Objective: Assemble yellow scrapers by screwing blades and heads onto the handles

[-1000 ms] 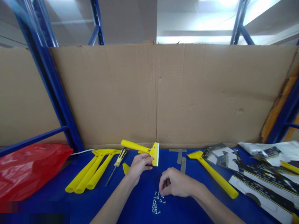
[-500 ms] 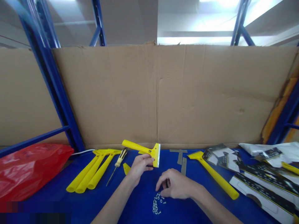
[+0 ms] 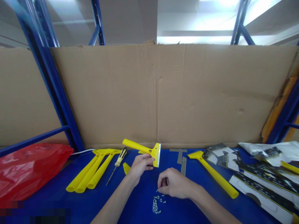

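Note:
My left hand (image 3: 140, 168) is closed around a yellow scraper (image 3: 135, 145) near its head, which has a pale blade along the right edge and a handle pointing left. My right hand (image 3: 175, 184) pinches a small screw (image 3: 157, 190) between thumb and fingertips, just above the table. Below those fingertips lies a small pile of screws and nuts (image 3: 155, 206). A yellow scraper piece (image 3: 126, 168) rests left of my left hand, and another yellow part behind that hand is mostly hidden.
On the left are several yellow scraper handles (image 3: 93, 174), a screwdriver (image 3: 119, 160) and a red plastic bag (image 3: 35, 171). To the right lie another yellow scraper (image 3: 215, 175) and black-and-white packaging cards (image 3: 263, 189). A cardboard wall (image 3: 163, 96) stands behind the blue table (image 3: 135, 208).
My right hand has risen slightly from the pile and now has a small screw at its fingertips. My left hand and the scraper stay nearly still.

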`<state>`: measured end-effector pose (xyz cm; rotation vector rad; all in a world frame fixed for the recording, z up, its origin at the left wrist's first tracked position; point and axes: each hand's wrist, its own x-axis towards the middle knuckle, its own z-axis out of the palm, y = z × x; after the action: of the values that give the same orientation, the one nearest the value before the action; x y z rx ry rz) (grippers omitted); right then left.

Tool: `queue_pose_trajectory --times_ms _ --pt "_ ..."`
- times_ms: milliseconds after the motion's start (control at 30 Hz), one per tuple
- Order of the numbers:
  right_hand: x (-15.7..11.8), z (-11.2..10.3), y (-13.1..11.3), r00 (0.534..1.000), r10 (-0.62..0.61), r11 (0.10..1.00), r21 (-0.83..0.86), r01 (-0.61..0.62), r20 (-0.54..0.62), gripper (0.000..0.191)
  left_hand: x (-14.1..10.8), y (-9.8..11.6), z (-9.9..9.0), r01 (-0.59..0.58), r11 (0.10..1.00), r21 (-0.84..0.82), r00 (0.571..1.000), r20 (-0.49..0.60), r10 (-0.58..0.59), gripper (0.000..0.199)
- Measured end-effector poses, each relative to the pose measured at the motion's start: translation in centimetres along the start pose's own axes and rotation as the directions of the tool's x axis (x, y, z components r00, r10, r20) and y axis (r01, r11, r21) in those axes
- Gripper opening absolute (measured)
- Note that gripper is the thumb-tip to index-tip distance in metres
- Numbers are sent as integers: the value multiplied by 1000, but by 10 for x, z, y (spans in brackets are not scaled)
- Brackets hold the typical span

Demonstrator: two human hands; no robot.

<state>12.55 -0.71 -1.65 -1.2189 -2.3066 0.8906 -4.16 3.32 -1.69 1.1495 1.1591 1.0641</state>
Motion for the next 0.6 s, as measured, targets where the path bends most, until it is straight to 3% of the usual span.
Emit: queue_pose_trajectory --times_ms 433,600 --pt "2 2 1 1000 -10 1000 -27 9 -23 10 -2 4 2 6 1000 26 1000 3 -6 20" --pt "5 7 7 992 7 999 48 -1 -128 9 -3 4 2 6 1000 16 1000 8 -6 23"
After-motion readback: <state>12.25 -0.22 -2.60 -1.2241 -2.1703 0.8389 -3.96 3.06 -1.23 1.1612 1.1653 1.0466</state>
